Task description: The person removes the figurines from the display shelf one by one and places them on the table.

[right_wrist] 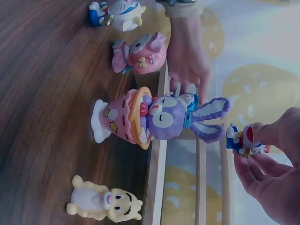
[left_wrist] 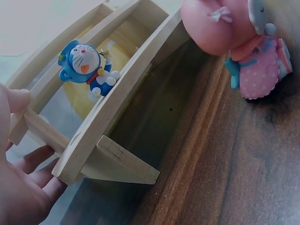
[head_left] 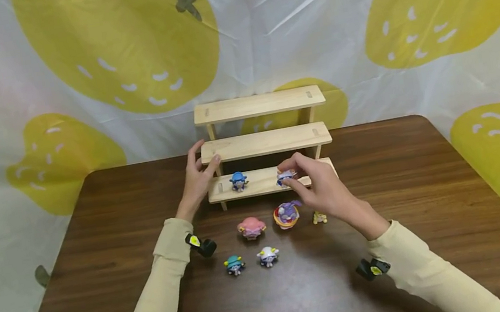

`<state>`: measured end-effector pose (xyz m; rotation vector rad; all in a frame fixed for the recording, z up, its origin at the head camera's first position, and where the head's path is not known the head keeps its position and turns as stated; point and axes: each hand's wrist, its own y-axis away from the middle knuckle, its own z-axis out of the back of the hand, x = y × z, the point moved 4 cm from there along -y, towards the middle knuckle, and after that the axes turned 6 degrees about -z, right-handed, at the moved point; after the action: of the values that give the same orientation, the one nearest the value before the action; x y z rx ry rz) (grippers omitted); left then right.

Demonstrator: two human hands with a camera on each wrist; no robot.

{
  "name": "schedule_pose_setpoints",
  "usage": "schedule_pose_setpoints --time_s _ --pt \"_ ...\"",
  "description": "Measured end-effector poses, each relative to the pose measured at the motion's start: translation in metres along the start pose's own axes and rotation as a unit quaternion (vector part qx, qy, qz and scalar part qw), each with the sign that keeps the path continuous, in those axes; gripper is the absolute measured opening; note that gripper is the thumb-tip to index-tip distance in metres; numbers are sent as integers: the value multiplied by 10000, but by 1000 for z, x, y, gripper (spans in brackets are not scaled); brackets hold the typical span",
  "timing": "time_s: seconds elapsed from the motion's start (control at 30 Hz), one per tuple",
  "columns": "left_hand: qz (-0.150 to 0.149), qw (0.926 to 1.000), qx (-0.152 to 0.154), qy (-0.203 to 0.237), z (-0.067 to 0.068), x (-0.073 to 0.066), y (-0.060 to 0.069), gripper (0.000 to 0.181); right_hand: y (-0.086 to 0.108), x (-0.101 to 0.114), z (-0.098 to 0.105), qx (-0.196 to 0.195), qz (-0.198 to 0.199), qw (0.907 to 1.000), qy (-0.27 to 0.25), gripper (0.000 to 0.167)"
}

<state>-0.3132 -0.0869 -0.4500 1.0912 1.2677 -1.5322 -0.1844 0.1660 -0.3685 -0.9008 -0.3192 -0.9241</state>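
Observation:
A three-step wooden display shelf (head_left: 267, 142) stands at the back of the table. My left hand (head_left: 196, 183) holds the left end of its middle board, thumb on top; the left wrist view shows fingers reaching beneath. Over the right part of the lowest board, my right hand (head_left: 325, 185) pinches a small blue-and-white cat figurine (right_wrist: 247, 140) between thumb and fingers. Whether its base touches the board I cannot tell. On the left part of that board sits a cat figurine with a blue horned hat (head_left: 238, 181), seen closer in the left wrist view.
Before the shelf stand a pink-hooded figurine (head_left: 251, 227), a purple rabbit in a cup (head_left: 286, 214) and a small yellow animal figurine (head_left: 319, 217). Nearer are a teal-hatted figurine (head_left: 234, 265) and a white-hatted one (head_left: 268, 256). A fruit-printed cloth (head_left: 239, 26) hangs behind.

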Motion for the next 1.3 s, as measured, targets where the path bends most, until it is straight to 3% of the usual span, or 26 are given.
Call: schedule_pose_setpoints --time_s 0.73,0.97,1.3 --pt "-15 10000 -35 -4 3 3 1 65 32 17 9 -97 -148 9998 -124 25" --pt "23 10000 -29 18 5 2 3 65 43 23 11 -144 -2 9999 52 28" --pt "-64 9999 -8 -80 7 3 5 64 59 32 7 35 -43 9998 -165 32"
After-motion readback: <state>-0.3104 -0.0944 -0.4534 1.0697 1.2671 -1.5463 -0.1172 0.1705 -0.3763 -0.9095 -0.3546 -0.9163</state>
